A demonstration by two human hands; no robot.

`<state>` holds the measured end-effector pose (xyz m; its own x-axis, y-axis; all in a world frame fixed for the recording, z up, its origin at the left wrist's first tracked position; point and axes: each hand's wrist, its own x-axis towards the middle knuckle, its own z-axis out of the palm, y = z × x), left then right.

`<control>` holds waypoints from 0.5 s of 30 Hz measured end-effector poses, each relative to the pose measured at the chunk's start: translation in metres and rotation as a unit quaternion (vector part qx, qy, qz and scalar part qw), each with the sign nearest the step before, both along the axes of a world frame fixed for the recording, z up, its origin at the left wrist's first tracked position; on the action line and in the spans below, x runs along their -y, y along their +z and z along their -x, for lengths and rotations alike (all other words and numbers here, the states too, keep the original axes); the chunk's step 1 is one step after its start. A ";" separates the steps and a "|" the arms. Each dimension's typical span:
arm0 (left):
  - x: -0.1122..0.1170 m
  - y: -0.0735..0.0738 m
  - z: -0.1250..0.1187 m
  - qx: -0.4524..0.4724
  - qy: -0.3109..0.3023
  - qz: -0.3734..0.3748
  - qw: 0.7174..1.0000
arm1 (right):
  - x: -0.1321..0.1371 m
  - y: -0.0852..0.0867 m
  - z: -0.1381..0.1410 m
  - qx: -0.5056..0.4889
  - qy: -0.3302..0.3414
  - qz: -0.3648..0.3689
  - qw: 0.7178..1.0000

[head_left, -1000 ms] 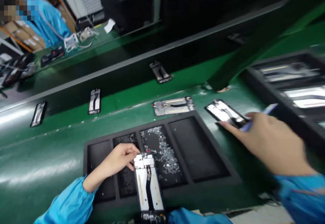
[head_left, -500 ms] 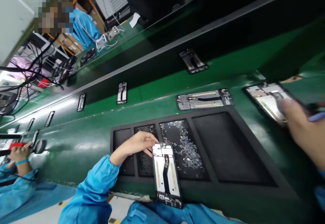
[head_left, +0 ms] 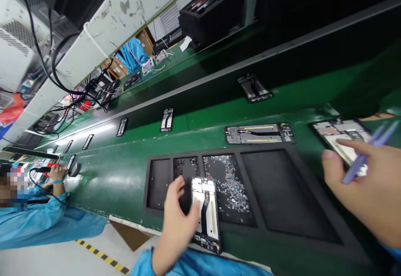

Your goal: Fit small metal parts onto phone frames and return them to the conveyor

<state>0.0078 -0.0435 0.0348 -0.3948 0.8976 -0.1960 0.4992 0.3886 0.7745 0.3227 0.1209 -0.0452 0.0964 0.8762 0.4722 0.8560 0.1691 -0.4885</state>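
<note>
At six o'clock, a flat silver-and-black phone frame is partly covered by the bare left hand; at three, slim purple tweezers are held by the bare right hand.

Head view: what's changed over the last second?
View swung left, bringing in a co-worker's hand. Left hand let go of the top-left corner of the near phone, moved down its left side and opened; blur hides whether it touches.
Unchanged: right hand holding tweezers by the right phone; tray in place.
</note>
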 end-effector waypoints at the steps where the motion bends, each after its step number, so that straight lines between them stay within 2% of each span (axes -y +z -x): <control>1: 0.015 -0.006 -0.016 -0.048 -0.005 0.001 0.999 | 0.002 0.006 0.004 0.027 0.018 -0.015 0.999; 3: 0.038 -0.021 -0.042 -0.120 -0.006 0.003 0.993 | 0.005 0.013 0.010 0.073 0.059 -0.061 0.994; 5: 0.047 -0.032 -0.054 -0.151 0.008 -0.003 0.989 | 0.006 0.016 0.013 0.090 0.096 -0.120 0.984; 8: 0.036 -0.034 -0.047 -0.135 0.029 -0.026 0.990 | 0.003 0.017 0.014 0.097 0.129 -0.194 0.968; 10: 0.006 -0.025 -0.032 -0.108 0.016 -0.044 0.993 | 0.000 0.016 0.014 0.088 0.127 -0.215 0.964; 11: -0.016 -0.018 -0.024 -0.104 0.001 -0.058 0.993 | -0.002 0.015 0.014 0.083 0.126 -0.218 0.964; 13: -0.075 -0.005 -0.011 -0.127 -0.042 -0.090 0.987 | -0.004 0.010 0.013 0.068 0.125 -0.219 0.965; 15: -0.147 0.002 -0.004 -0.149 -0.069 -0.114 0.980 | -0.005 0.000 0.012 0.037 0.123 -0.194 0.973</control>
<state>0.0115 0.1037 0.0364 -0.2752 0.9537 0.1218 0.7520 0.1346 0.6453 0.3110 0.1259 -0.0453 -0.1415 0.6236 0.7688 0.7967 0.5328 -0.2855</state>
